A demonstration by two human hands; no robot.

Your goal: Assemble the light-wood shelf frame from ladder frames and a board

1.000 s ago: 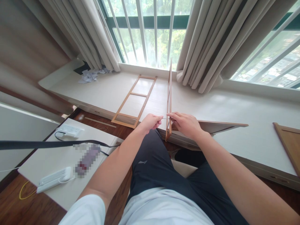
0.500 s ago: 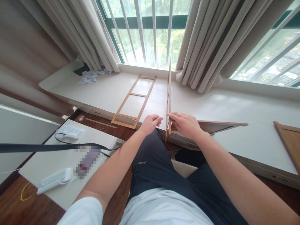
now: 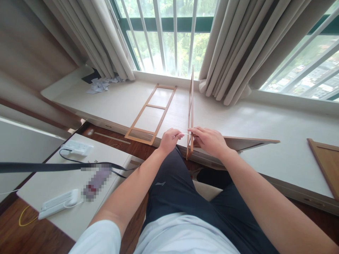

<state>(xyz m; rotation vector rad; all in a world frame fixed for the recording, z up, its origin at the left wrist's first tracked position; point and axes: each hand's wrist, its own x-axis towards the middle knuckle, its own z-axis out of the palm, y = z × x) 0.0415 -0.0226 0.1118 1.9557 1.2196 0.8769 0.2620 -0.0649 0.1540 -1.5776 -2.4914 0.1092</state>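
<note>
Left hand (image 3: pixel 170 138) fingers pinch thin metal tool (image 3: pixel 186 133) — right hand (image 3: pixel 209 141) grips upright wooden frame (image 3: pixel 190 113); no legible writing.

view: head-worn | faces: forward and down over lap toward window ledge (image 3: pixel 265 123) | range: close

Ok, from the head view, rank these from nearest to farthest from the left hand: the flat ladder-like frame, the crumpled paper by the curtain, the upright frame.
1. upright frame: just right of the left hand, standing on edge on the sill.
2. flat ladder-like frame: lying on the sill, ahead and slightly left.
3. crumpled paper: far left back, at the foot of the curtain.
</note>
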